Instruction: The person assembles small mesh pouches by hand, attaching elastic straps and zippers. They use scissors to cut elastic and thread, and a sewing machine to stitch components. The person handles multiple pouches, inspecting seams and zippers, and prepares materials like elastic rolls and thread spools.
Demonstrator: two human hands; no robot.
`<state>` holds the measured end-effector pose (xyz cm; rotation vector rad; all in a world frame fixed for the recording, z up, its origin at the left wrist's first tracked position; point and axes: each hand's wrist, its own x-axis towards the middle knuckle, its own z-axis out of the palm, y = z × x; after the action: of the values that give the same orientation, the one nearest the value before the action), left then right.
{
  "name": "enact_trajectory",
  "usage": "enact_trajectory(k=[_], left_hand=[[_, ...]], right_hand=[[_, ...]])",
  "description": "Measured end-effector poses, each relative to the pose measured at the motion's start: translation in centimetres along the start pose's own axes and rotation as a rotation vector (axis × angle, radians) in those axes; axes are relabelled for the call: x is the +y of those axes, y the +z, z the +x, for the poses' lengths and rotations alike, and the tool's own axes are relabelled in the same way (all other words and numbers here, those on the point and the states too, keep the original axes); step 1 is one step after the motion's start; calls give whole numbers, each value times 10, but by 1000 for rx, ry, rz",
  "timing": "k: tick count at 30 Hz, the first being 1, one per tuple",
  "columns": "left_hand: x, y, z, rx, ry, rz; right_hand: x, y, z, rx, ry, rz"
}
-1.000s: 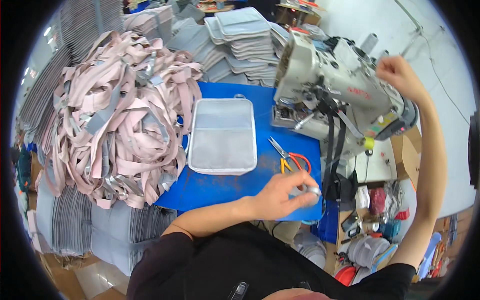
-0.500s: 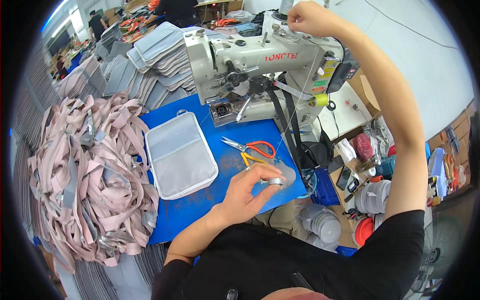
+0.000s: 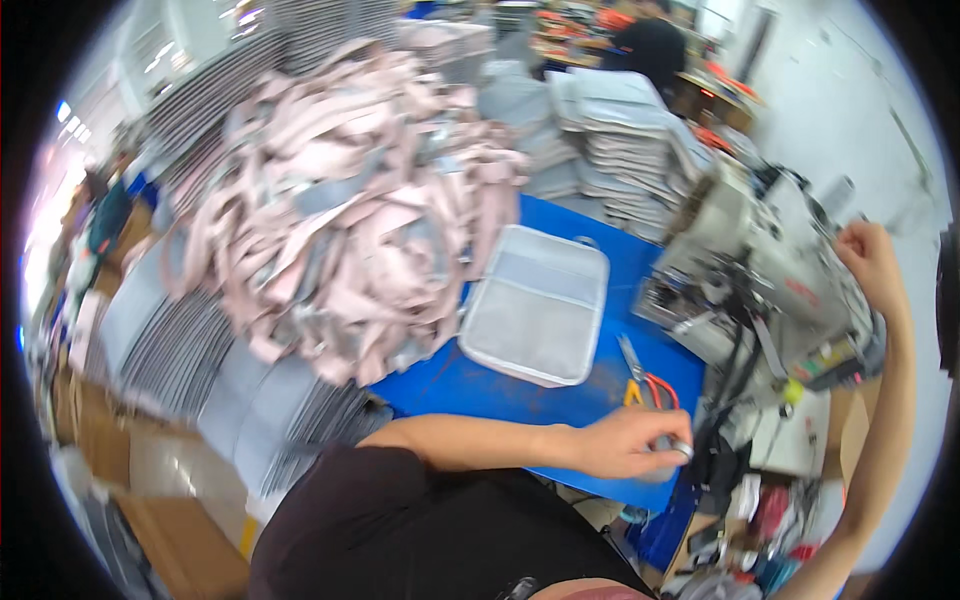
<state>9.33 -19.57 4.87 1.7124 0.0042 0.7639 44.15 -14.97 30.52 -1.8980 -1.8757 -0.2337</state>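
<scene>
My left hand (image 3: 625, 442) is closed around a small silver bobbin (image 3: 677, 449), above the right front of the blue work surface (image 3: 430, 388). Scissors (image 3: 637, 372) with red and yellow handles lie just beyond it. Raised at the right, my right hand (image 3: 868, 262) has its fingers curled together beside the top of the sewing machine (image 3: 795, 265); anything in them is too small to make out. A flat grey mesh case (image 3: 535, 315) with white edging and a loop lies on the blue surface, left of the scissors. Blur softens the picture.
A big heap of pink and grey fabric strips (image 3: 330, 210) stands left of the case. Stacked grey panels (image 3: 620, 130) rise behind the surface, with more stacks (image 3: 180, 300) at the left. A person (image 3: 650, 50) is at the back. Cardboard boxes (image 3: 185, 530) stand at the lower left.
The view has swung left, so the case, scissors and machine now appear farther right. My left hand still holds the bobbin; my right hand stays raised by the machine.
</scene>
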Motion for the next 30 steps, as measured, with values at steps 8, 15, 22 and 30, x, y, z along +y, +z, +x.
enact_trajectory(k=[8,15,22,30], left_hand=[[22,-8,2,-40,-33,-12],[28,-20,-6,-38,-4,72],[21,-19,2,-76,-71,46],[18,-6,11,-110,-41,-19]], right_hand=[[32,-23,-2,-166,42,-90],[18,-21,1,-169,37,-59],[23,-24,-12,-221,-24,-123],[38,-25,-12,-245,26,-185]])
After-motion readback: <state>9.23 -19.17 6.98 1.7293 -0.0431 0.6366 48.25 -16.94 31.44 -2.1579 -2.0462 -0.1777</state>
